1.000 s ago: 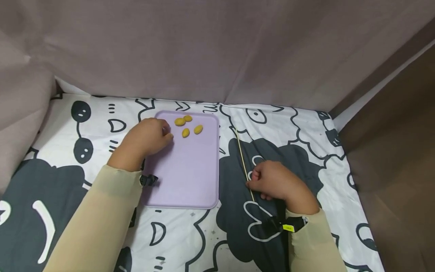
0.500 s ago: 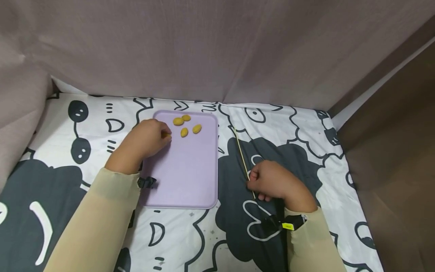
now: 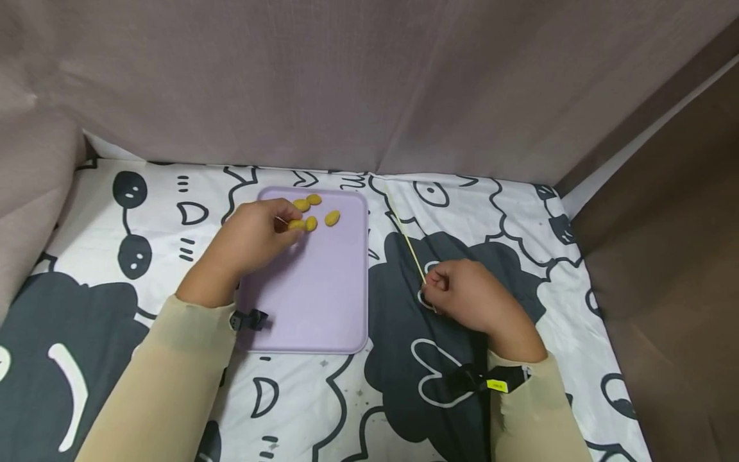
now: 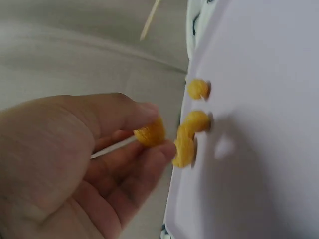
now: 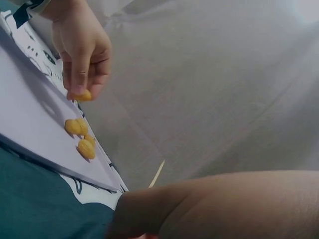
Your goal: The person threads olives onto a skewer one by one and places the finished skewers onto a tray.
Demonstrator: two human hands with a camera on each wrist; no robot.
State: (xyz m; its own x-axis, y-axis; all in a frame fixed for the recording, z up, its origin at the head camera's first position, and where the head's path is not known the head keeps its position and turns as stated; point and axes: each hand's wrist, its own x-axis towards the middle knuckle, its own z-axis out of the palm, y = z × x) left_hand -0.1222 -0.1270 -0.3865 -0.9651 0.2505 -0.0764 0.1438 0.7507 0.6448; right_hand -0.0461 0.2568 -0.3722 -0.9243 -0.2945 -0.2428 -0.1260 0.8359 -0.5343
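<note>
Between thumb and fingertips my left hand pinches a small yellow oval piece with a wrinkled surface. That hand is over the upper left of a lilac tray. Several like pieces sit near the tray's far edge, one yellow piece a little apart on the right. Right of the tray, my right hand pinches a thin bamboo skewer near its lower end. Its pointed tip slants up and away, also visible in the right wrist view as the skewer beyond my hand.
A sheet with black-and-white cartoon print lies under the tray. Grey-brown fabric rises behind it, with a darker brown panel on the right. Black straps with small cameras circle both wrists.
My left hand has shifted slightly right, bringing the pinched yellow piece into plain view. My right hand has moved up a little, and the skewer's tip now reaches farther toward the back.
</note>
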